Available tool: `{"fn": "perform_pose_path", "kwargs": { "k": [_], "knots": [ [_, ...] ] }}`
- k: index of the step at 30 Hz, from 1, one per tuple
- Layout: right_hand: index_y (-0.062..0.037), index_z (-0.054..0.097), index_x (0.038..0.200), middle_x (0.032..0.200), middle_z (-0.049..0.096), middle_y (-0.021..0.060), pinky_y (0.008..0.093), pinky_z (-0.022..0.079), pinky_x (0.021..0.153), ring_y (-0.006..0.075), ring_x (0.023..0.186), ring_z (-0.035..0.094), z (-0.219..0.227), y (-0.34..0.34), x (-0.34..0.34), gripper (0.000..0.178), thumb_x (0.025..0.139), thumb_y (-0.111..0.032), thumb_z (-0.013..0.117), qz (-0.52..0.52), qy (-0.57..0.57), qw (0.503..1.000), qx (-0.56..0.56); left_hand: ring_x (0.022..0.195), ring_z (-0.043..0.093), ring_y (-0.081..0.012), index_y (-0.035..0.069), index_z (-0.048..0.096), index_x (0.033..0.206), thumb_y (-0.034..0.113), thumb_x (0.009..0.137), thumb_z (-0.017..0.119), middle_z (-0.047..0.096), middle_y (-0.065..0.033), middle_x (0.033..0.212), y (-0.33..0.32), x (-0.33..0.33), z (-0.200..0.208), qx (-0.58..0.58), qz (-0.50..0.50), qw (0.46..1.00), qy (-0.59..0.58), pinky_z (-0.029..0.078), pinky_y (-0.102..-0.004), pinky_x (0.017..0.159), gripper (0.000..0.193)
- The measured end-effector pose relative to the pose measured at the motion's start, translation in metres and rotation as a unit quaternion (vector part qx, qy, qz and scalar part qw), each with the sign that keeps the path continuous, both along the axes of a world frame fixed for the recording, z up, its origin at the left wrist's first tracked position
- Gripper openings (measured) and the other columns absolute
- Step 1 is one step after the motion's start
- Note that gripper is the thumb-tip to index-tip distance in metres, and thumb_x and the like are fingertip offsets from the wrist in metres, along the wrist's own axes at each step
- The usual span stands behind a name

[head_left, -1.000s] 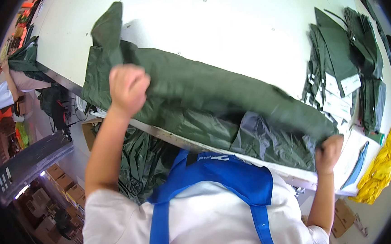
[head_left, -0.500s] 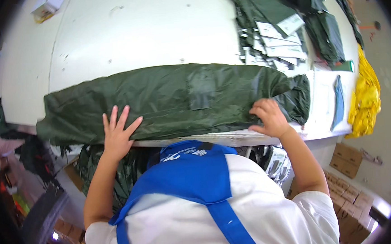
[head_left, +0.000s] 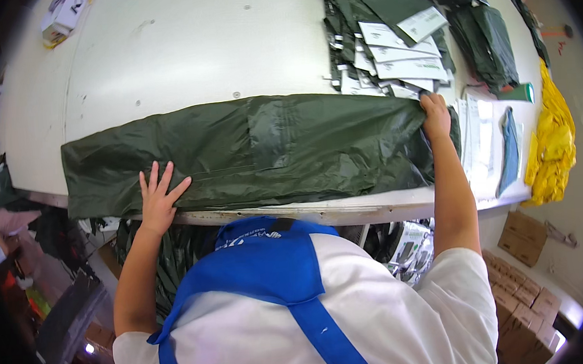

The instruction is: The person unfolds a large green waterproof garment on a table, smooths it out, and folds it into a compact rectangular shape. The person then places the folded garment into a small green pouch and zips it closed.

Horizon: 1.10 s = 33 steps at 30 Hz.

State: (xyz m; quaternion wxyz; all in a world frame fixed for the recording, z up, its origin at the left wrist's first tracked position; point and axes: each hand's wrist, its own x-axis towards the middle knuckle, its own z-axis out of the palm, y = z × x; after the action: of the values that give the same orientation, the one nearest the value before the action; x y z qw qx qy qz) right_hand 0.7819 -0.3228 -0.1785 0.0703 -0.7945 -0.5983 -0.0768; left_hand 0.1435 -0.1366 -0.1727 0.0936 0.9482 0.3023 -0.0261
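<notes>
A dark green, shiny waterproof garment lies folded into a long strip along the near edge of the table, with a square patch or pocket near its middle. Flat on its left part, near the front edge, rests my left hand, fingers spread. My right hand is at the garment's far right corner, its fingers curled and pinching the fabric there. The undersides of those fingertips are partly hidden.
Beyond the garment at right sits a pile of folded dark green garments with white cards. Farther right are a green roll, a blue strip and yellow fabric. A small white box stands far left; cardboard boxes lie below right.
My right hand has moved away from me and to the right, from the garment's near side to its far right corner. The right end now lies straighter and flatter. My left hand stays spread on the fabric.
</notes>
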Motion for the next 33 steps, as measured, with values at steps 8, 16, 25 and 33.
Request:
{"fn": "perform_pose_path", "kwargs": {
  "k": [8, 16, 25, 33],
  "knots": [
    [-0.0168, 0.052, 0.126, 0.143, 0.038, 0.0124, 0.0558, 0.019, 0.11, 0.0362, 0.138, 0.026, 0.107, 0.024, -0.092, 0.062, 0.068, -0.008, 0.069, -0.041, -0.051, 0.945, -0.322, 0.138, 0.026, -0.0374, 0.035, 0.055, 0.128, -0.005, 0.063, 0.06, 0.034, -0.0075, 0.149, -0.009, -0.01, -0.002, 0.011, 0.019, 1.0, -0.012, 0.017, -0.063, 0.107, 0.077],
    [-0.0209, 0.047, 0.137, 0.151, 0.028, 0.0104, 0.0604, 0.006, 0.11, 0.041, 0.14, 0.015, 0.016, 0.035, -0.341, 0.066, 0.079, -0.044, 0.066, 0.205, 0.173, 0.943, -0.195, 0.136, 0.029, -0.034, 0.037, 0.048, 0.133, 0.01, 0.057, 0.077, 0.032, -0.0077, 0.149, 0.005, -0.023, 0.003, -0.028, 0.018, 0.998, -0.058, 0.024, -0.0588, 0.108, 0.086],
    [-0.0084, 0.062, 0.106, 0.109, 0.057, 0.0091, 0.0463, 0.037, 0.097, 0.032, 0.111, 0.05, 0.004, 0.051, -0.332, 0.032, 0.075, -0.015, 0.072, 0.116, 0.294, 0.949, -0.012, 0.136, 0.027, -0.0386, 0.018, 0.045, 0.138, 0.051, 0.077, 0.062, 0.029, -0.0146, 0.15, 0.005, -0.071, 0.013, 0.007, 0.081, 0.996, -0.022, 0.017, -0.0557, 0.11, 0.072],
    [-0.0117, 0.067, 0.092, 0.102, 0.059, 0.0025, 0.04, 0.034, 0.093, 0.0262, 0.106, 0.052, 0.012, 0.046, -0.344, 0.024, 0.071, -0.02, 0.074, 0.138, 0.246, 0.959, -0.011, 0.138, 0.023, -0.0382, 0.03, 0.046, 0.137, 0.049, 0.081, 0.061, 0.028, -0.0101, 0.151, -0.027, 0.074, 0.033, -0.102, -0.02, 0.991, -0.083, 0.014, -0.0592, 0.111, 0.061]
  ]
}}
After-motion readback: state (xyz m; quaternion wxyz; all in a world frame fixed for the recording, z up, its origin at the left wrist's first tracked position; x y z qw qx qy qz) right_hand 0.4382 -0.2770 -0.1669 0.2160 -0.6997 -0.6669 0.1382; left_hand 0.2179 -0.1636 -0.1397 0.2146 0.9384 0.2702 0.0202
